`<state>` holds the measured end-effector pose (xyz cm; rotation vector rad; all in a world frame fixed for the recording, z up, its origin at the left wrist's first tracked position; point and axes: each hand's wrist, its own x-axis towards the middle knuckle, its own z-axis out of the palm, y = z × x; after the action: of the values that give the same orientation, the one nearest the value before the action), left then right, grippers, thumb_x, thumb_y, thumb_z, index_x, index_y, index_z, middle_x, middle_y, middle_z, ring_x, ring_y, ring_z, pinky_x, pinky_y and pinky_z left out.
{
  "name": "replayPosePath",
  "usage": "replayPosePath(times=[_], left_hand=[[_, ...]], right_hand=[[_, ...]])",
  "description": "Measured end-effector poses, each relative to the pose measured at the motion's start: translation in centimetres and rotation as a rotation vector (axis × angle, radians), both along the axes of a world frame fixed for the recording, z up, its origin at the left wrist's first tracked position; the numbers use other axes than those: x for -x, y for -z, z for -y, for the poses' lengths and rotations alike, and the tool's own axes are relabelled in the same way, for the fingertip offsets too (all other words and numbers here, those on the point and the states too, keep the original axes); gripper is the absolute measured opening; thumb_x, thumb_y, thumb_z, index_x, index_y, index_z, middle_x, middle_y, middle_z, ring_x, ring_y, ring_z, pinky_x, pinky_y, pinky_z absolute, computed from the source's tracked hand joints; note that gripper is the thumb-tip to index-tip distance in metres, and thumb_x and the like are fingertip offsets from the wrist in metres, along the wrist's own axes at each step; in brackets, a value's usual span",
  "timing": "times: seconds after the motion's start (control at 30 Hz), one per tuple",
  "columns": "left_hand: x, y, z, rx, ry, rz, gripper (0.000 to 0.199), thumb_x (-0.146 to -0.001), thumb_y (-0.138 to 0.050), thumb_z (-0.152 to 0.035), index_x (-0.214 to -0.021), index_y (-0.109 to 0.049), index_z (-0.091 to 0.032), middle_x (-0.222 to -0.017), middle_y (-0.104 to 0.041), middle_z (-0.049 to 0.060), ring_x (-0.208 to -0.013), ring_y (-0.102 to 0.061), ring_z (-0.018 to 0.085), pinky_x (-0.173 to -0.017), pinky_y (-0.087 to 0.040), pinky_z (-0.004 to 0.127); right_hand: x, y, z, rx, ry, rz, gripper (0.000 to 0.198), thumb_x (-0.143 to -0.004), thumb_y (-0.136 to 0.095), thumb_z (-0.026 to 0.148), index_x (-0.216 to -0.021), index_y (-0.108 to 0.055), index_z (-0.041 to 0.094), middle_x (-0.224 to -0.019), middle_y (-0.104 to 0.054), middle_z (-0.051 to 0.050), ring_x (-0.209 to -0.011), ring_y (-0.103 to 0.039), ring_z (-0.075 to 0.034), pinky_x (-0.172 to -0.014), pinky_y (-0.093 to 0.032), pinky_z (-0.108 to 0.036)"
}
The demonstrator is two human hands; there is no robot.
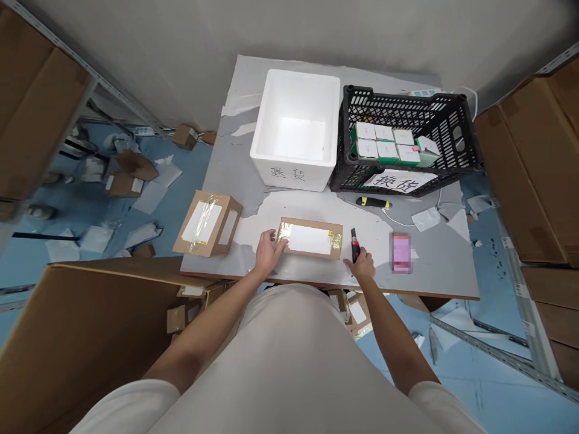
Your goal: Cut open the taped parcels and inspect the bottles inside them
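A small brown cardboard box (310,237) lies flat in front of me, with a white label on top and clear tape at both ends. At its left end is my left hand (268,253), fingers apart, the thumb against the box's near left corner. To the right of the box, my right hand (363,265) is closed around the lower end of a red and black utility knife (354,242), whose dark tip points away from me. The thumb of that hand sticks out to the left.
A taller taped carton (208,224) stands at the table's left edge. Behind are a white foam box (296,169) and a black crate (407,181) holding several small white-and-green boxes (386,149). A yellow-black cutter (373,202) and a blurred pink item (400,253) lie at right.
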<state>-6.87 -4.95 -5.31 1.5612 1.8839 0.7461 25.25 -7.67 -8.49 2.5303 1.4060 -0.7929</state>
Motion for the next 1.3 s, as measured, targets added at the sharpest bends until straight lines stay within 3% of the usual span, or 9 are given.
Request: replayPosePath(times=[0.13, 0.2, 0.33, 0.43, 0.53, 0.67, 0.87, 1.07, 1.3], left_hand=[[0.1, -0.4, 0.5, -0.238, 0.146, -0.136, 0.036, -0.087, -0.054, -0.038, -0.116, -0.052, -0.016, -0.115, -0.056, 0.015, -0.110, -0.054, 0.027, -0.091, -0.047, 0.045], [0.2, -0.5, 0.9, -0.333, 0.314, -0.203, 0.034, -0.088, -0.054, -0.035, -0.117, -0.053, -0.017, -0.122, -0.055, 0.016, -0.119, -0.050, 0.028, -0.098, -0.044, 0.047], [0.3, 0.5, 1.6, -0.451, 0.692, -0.252, 0.034, -0.093, -0.044, -0.023, -0.126, -0.051, -0.019, -0.129, -0.057, 0.013, -0.131, -0.043, 0.025, -0.105, -0.040, 0.047], [0.3, 1.8, 1.7, -0.524, 0.773, -0.247, 0.043, -0.094, -0.030, -0.007, -0.132, -0.047, -0.017, -0.130, -0.058, 0.011, -0.132, -0.043, 0.019, -0.107, -0.041, 0.044], [0.3, 2.8, 1.5, -0.567, 0.783, -0.247, 0.047, -0.093, -0.027, -0.003, -0.134, -0.045, -0.016, -0.131, -0.058, 0.012, -0.133, -0.043, 0.018, -0.107, -0.042, 0.042], [0.2, 3.4, 1.0, -0.588, 0.782, -0.234, 0.046, -0.092, -0.030, -0.003, -0.134, -0.045, -0.016, -0.132, -0.057, 0.012, -0.133, -0.042, 0.020, -0.106, -0.043, 0.043], [0.1, 3.6, 1.0, -0.507, 0.779, -0.185, 0.044, -0.092, -0.031, -0.004, -0.130, -0.050, -0.015, -0.131, -0.057, 0.013, -0.133, -0.041, 0.019, -0.107, -0.042, 0.044], [0.1, 3.6, 1.4, -0.377, 0.780, -0.157, 0.042, -0.093, -0.029, -0.007, -0.127, -0.053, -0.017, -0.130, -0.058, 0.012, -0.132, -0.043, 0.019, -0.107, -0.041, 0.045], [0.0, 3.6, 0.8, -0.392, 0.788, -0.215, 0.042, -0.094, -0.026, -0.009, -0.125, -0.054, -0.013, -0.129, -0.059, 0.014, -0.129, -0.047, 0.020, -0.105, -0.043, 0.044]], right_hand=[[-0.6, 0.9, 0.0, 0.013, -0.026, -0.024, 0.066, -0.084, -0.049, 0.036, -0.143, -0.024, 0.019, -0.127, -0.046, -0.017, -0.114, -0.052, -0.031, -0.091, -0.044, -0.045], [-0.9, 0.2, -0.6, -0.032, -0.019, -0.083, 0.062, -0.087, -0.040, 0.030, -0.144, -0.023, 0.014, -0.126, -0.047, -0.019, -0.113, -0.053, -0.031, -0.092, -0.043, -0.045], [-0.4, -4.1, -2.6, -0.395, -0.106, -0.214, 0.060, -0.090, -0.028, 0.024, -0.148, -0.015, 0.012, -0.133, -0.044, -0.019, -0.122, -0.046, -0.027, -0.098, -0.041, -0.043], [2.0, -8.8, -4.5, -0.483, -0.515, -0.333, 0.060, -0.093, -0.030, 0.027, -0.150, -0.014, 0.019, -0.137, -0.045, -0.014, -0.123, -0.046, -0.024, -0.099, -0.041, -0.039], [5.5, -12.3, -6.5, -0.268, -1.002, -0.361, 0.057, -0.095, -0.033, 0.027, -0.149, -0.016, 0.032, -0.130, -0.053, -0.008, -0.111, -0.056, -0.022, -0.087, -0.047, -0.034], [9.0, -13.5, -8.6, -0.053, -1.316, -0.165, 0.062, -0.094, -0.035, 0.018, -0.149, -0.015, 0.037, -0.116, -0.060, -0.007, -0.089, -0.064, -0.021, -0.073, -0.047, -0.030], [10.8, -13.7, -9.3, 0.031, -1.404, 0.006, 0.075, -0.087, -0.036, 0.005, -0.149, -0.009, 0.038, -0.119, -0.059, -0.009, -0.087, -0.066, -0.020, -0.072, -0.045, -0.028], [11.5, -14.5, -8.5, 0.067, -1.434, 0.117, 0.070, -0.091, -0.032, 0.011, -0.150, -0.005, 0.037, -0.118, -0.058, -0.013, -0.083, -0.066, -0.021, -0.068, -0.046, -0.030], [12.4, -15.1, -8.0, 0.034, -1.426, 0.197, 0.067, -0.092, -0.030, 0.012, -0.150, -0.004, 0.033, -0.112, -0.059, -0.015, -0.081, -0.067, -0.022, -0.064, -0.045, -0.029]])
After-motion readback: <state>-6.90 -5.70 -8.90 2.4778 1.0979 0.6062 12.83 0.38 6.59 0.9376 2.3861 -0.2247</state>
